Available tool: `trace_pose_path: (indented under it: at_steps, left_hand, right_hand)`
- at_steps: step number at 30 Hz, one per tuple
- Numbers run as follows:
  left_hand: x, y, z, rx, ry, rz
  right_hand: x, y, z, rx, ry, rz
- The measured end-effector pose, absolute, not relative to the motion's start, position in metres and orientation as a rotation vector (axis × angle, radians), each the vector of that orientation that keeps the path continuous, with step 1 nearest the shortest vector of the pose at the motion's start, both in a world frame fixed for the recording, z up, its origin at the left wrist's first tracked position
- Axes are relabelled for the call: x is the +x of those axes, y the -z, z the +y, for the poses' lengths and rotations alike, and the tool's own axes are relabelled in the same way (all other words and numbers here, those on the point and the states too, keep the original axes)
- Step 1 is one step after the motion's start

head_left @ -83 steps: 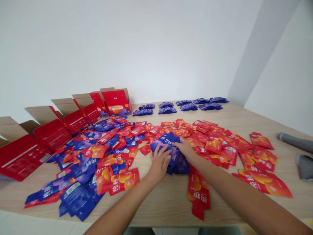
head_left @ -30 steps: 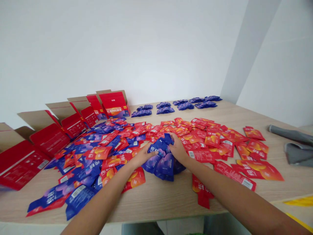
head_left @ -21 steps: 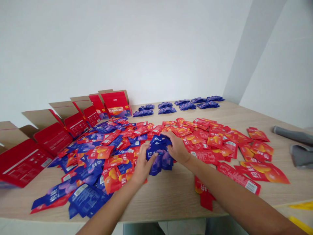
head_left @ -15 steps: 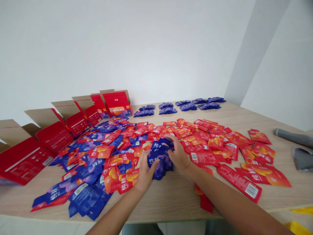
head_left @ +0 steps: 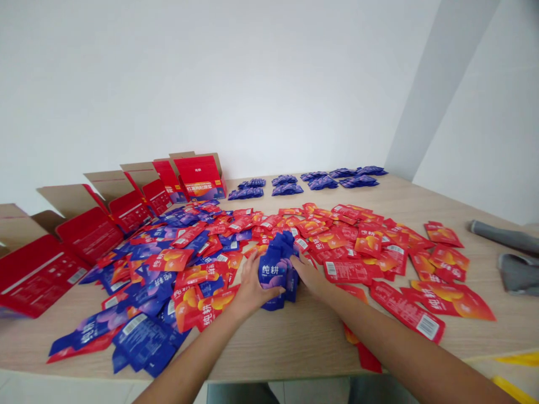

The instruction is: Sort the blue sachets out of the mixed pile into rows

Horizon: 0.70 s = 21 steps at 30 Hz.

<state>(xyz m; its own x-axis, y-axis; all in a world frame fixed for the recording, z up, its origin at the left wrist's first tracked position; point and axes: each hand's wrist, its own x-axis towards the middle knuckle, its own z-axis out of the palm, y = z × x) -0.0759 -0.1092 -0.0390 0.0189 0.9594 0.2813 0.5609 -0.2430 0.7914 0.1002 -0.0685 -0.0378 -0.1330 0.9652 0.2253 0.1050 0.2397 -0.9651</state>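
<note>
Between my two hands stands a bundle of blue pouches (head_left: 273, 270), gripped from both sides above the near middle of the table. My left hand (head_left: 251, 287) is closed on its left side, with the thumb lying across the front pouch. On the right edge, my right hand (head_left: 310, 276) presses against the bundle; its fingertips are partly hidden behind the pouches. Red pouches (head_left: 345, 270) lie loose to the right of my hands. To the left is a mixed heap of red pouches and blue pouches (head_left: 141, 336).
Open red cartons (head_left: 200, 174) with raised brown flaps line the left and back left. Several stacks of blue pouches (head_left: 287, 189) sit in rows along the back. Grey cloth-like items (head_left: 520, 273) lie at the right, and something yellow (head_left: 511, 387) shows at the front right corner.
The blue pouches, fanned and uneven before, now stand more upright and closer together. My right hand has moved down from their top to their right side, and my left thumb reaches across the front.
</note>
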Motion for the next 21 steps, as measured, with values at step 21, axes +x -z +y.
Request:
trace_pose_path:
  at_steps: [21]
  left_hand:
    - [-0.091, 0.048, -0.114, 1.496, -1.304, 1.498]
  right_hand:
    - [0.037, 0.028, -0.090, -0.984, -1.203, -1.288]
